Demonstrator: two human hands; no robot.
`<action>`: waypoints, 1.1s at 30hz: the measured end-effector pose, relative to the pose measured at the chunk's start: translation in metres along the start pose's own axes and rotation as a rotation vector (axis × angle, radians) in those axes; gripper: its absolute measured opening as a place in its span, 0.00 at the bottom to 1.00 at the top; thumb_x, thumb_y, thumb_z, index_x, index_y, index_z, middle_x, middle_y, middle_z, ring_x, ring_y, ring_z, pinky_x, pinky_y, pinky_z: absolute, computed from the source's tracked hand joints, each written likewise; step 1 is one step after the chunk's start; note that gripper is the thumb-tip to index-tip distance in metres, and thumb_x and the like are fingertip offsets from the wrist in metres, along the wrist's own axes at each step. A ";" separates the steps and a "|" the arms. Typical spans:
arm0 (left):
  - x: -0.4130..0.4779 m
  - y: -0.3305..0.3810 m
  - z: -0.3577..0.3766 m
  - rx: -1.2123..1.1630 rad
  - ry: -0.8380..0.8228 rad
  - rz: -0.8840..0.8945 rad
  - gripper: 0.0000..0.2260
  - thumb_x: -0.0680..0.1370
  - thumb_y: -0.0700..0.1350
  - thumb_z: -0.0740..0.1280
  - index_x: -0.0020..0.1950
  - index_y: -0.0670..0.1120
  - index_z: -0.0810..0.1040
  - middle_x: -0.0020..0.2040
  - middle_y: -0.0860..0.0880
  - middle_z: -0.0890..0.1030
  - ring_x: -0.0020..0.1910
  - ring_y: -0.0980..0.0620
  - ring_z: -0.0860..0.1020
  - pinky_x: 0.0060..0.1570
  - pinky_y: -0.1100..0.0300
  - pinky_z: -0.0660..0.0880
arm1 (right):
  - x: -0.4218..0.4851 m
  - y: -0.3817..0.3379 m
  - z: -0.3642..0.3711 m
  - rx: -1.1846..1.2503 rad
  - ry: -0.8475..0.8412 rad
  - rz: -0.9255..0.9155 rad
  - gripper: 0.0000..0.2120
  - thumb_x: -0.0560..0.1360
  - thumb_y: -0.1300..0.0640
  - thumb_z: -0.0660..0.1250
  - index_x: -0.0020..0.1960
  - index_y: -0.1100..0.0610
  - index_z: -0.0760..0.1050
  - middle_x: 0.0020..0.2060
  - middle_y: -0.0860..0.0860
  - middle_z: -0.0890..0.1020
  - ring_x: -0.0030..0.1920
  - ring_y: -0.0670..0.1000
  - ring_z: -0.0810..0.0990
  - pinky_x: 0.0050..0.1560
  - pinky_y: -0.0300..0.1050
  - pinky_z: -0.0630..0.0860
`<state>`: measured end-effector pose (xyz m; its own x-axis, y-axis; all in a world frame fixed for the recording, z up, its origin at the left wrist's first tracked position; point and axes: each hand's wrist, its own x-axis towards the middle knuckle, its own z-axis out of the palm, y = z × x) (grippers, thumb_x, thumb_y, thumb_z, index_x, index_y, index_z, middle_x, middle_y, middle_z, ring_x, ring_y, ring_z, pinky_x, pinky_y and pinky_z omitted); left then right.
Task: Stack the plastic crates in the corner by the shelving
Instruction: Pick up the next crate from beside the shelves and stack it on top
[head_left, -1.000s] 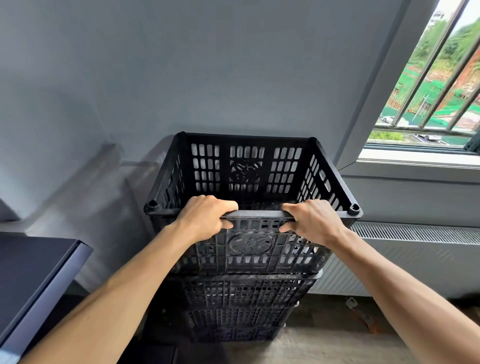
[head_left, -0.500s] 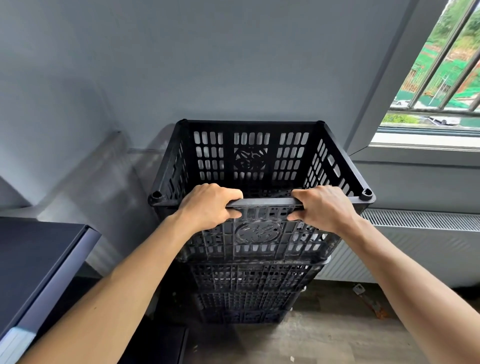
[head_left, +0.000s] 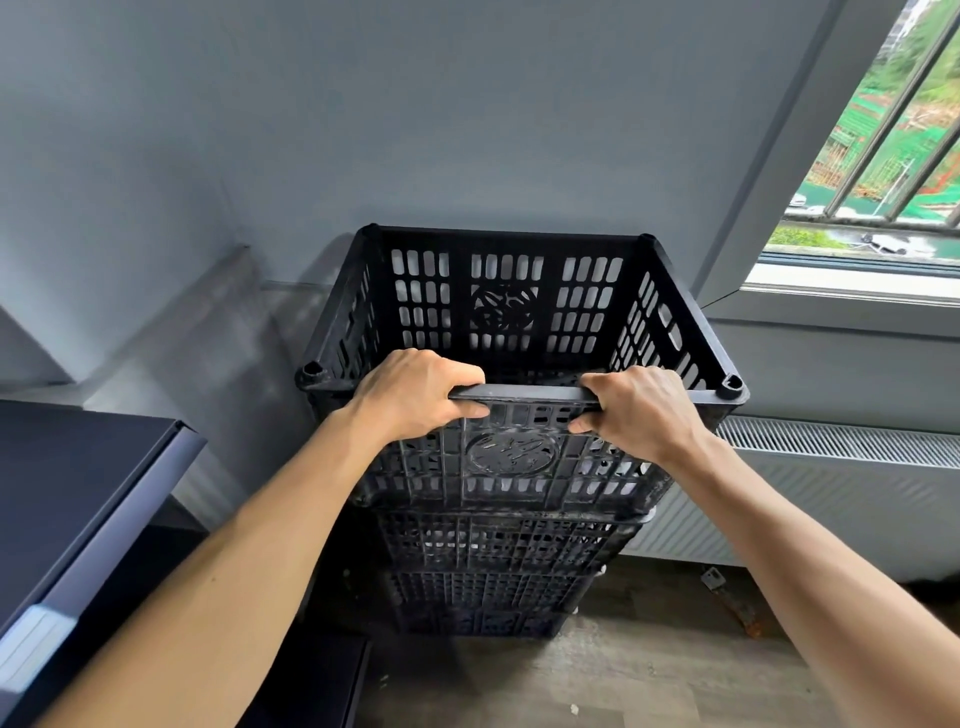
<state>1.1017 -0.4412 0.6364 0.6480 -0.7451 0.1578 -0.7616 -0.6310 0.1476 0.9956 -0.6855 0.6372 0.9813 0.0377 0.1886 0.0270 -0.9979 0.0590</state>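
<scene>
the left grip (head_left: 415, 397) is curled round the near rim of the top crate (head_left: 506, 312), fingers over the edge and thumb tucked under it on the outer face. the right grip (head_left: 644, 410) pinches the same rim just to its right, with a short bare stretch of rim between the two. both forearms reach in from below.

the crate is black, slotted and open-topped, and it stands level. directly under the grips its base meets the rim of the stack (head_left: 493, 551) of matching crates (whether it sits fully home or hangs just above, i cannot tell). the stack stands on the floor (head_left: 623, 680).

beyond the grips, the crate's far side is close to the grey wall (head_left: 467, 130). left of the left grip, and lower, is the dark top of a cabinet (head_left: 78, 493). right of the right grip a white radiator (head_left: 841, 467) runs along the wall, and above it is a barred window (head_left: 893, 130) with greenery outside.
</scene>
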 end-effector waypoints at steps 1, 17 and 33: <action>0.000 0.000 0.000 0.003 0.003 -0.001 0.15 0.74 0.66 0.64 0.51 0.57 0.78 0.26 0.52 0.73 0.28 0.54 0.75 0.48 0.53 0.77 | -0.001 0.000 0.000 -0.002 0.001 0.001 0.18 0.71 0.37 0.70 0.46 0.52 0.78 0.29 0.45 0.79 0.29 0.49 0.78 0.35 0.44 0.77; 0.012 0.001 0.008 0.064 0.093 0.003 0.14 0.75 0.64 0.64 0.51 0.56 0.78 0.30 0.54 0.77 0.32 0.51 0.76 0.43 0.53 0.77 | 0.009 0.014 -0.003 -0.031 -0.057 -0.011 0.19 0.71 0.34 0.68 0.47 0.50 0.74 0.28 0.45 0.76 0.30 0.51 0.78 0.34 0.44 0.73; 0.001 0.008 0.007 0.006 0.088 -0.144 0.20 0.70 0.72 0.63 0.45 0.57 0.80 0.27 0.54 0.75 0.32 0.54 0.77 0.44 0.57 0.74 | 0.003 0.007 0.008 0.011 -0.021 0.007 0.14 0.72 0.40 0.71 0.43 0.50 0.73 0.31 0.46 0.80 0.33 0.51 0.81 0.40 0.48 0.80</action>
<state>1.0960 -0.4483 0.6304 0.7488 -0.6251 0.2203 -0.6604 -0.7316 0.1690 1.0000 -0.6929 0.6303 0.9853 0.0298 0.1682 0.0222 -0.9987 0.0466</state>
